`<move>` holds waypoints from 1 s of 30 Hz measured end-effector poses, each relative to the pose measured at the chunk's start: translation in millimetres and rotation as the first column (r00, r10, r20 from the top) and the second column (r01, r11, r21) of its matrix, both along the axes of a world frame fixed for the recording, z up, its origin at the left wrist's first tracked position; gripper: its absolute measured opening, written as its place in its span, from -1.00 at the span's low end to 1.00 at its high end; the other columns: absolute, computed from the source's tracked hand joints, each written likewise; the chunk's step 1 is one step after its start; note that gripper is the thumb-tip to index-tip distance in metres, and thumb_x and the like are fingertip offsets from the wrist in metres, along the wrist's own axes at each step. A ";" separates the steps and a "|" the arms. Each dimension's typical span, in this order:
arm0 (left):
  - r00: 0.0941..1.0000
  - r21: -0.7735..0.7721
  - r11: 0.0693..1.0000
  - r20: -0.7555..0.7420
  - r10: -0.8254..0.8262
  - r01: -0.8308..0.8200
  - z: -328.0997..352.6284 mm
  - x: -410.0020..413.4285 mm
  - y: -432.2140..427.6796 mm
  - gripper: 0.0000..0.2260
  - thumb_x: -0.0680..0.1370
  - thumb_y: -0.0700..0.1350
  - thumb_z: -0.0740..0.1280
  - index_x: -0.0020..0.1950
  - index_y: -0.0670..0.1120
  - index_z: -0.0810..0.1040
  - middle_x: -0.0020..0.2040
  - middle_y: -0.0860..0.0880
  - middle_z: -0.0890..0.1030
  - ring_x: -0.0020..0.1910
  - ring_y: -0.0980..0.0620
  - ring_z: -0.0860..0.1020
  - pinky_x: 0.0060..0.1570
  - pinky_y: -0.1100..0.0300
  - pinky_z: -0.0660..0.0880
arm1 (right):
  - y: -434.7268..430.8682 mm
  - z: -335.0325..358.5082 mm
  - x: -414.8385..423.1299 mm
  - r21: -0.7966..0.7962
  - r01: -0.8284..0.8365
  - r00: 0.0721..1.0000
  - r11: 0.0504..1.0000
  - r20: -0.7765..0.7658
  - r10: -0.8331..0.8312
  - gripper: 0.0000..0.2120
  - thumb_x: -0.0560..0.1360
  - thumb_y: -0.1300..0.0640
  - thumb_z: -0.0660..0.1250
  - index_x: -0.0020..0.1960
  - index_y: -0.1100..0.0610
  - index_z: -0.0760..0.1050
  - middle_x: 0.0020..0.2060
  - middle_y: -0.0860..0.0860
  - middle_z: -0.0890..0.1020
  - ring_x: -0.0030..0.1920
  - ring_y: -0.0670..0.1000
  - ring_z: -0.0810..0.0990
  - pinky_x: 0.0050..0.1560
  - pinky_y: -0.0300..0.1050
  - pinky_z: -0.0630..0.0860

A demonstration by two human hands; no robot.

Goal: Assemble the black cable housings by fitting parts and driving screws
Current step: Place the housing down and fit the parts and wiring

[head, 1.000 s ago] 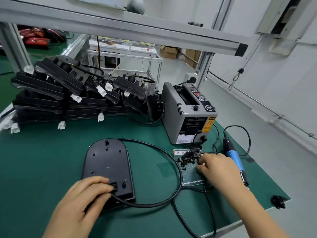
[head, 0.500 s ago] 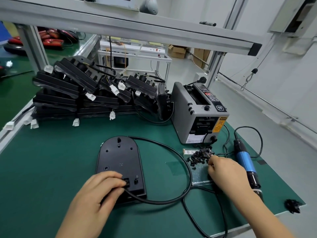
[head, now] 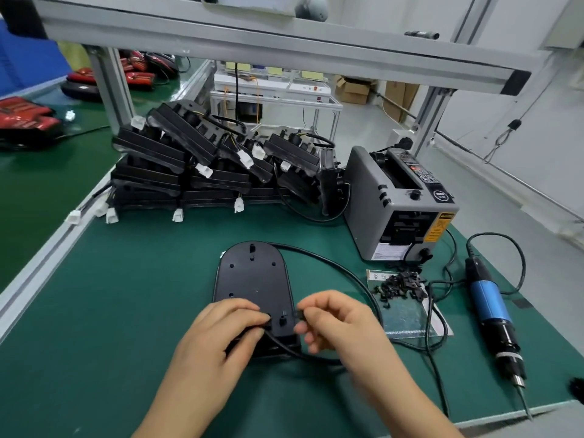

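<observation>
A black arch-shaped housing (head: 251, 279) lies flat on the green mat, its black cable (head: 341, 270) looping out from the top and round to the near end. My left hand (head: 221, 336) grips the housing's near left corner, fingertips on the cable entry. My right hand (head: 338, 320) hovers at the near right edge and pinches a small black part (head: 299, 315) between thumb and forefinger. A heap of small black parts and screws (head: 399, 284) lies to the right. The blue electric screwdriver (head: 489, 308) lies on the mat at far right.
A stack of black housings with white connectors (head: 202, 165) fills the back of the bench. A grey tape dispenser (head: 398, 203) stands at back right. A clear sheet (head: 407, 320) lies under loose cables. The bench edge runs along the near right.
My right hand left the heap of small parts and came left to the housing's near end, now pinching a small black piece. My left hand stays on the housing.
</observation>
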State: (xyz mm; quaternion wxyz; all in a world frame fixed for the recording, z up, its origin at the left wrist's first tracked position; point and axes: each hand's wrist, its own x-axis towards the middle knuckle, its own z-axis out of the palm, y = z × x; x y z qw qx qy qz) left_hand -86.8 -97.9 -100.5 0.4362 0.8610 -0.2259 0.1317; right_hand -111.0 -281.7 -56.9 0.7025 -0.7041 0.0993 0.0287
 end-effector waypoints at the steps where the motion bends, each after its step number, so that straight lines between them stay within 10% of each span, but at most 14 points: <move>1: 1.000 -0.007 1.000 0.009 0.009 -0.009 2.0 -0.9 -1.2 -0.86 0.45 -0.02 0.34 -0.04 0.11 0.66 0.01 0.27 0.55 0.10 0.22 0.47 0.10 0.42 0.33 | 5.6 -0.1 0.8 0.065 -0.004 1.000 0.998 -0.014 0.005 -0.83 0.52 0.43 0.23 -0.11 0.23 0.53 -0.42 0.04 0.62 -0.47 -0.10 0.50 -0.43 -0.29 0.47; 15: 0.996 -0.220 0.971 -0.039 0.086 -0.092 20.3 -4.8 -11.8 -0.95 0.39 -0.06 0.39 -0.25 0.10 0.62 -0.17 0.17 0.58 0.09 0.12 0.42 0.03 0.43 0.29 | 19.3 -0.5 -6.9 0.207 -0.081 0.996 0.975 -0.017 0.086 -0.86 0.49 0.39 0.28 -0.08 0.23 0.58 -0.32 0.12 0.67 -0.40 -0.07 0.55 -0.38 -0.27 0.49; 30: 0.897 0.049 0.994 0.437 0.068 -0.099 13.0 -2.3 -7.1 -0.87 0.46 0.02 0.35 -0.20 0.00 0.63 -0.12 0.18 0.57 -0.01 0.04 0.39 -0.09 0.02 0.39 | 22.1 -1.8 -12.9 0.140 -0.022 1.000 0.990 0.023 0.019 -0.76 0.43 0.43 0.34 -0.27 0.16 0.65 -0.36 0.09 0.64 -0.40 -0.06 0.57 -0.36 -0.26 0.51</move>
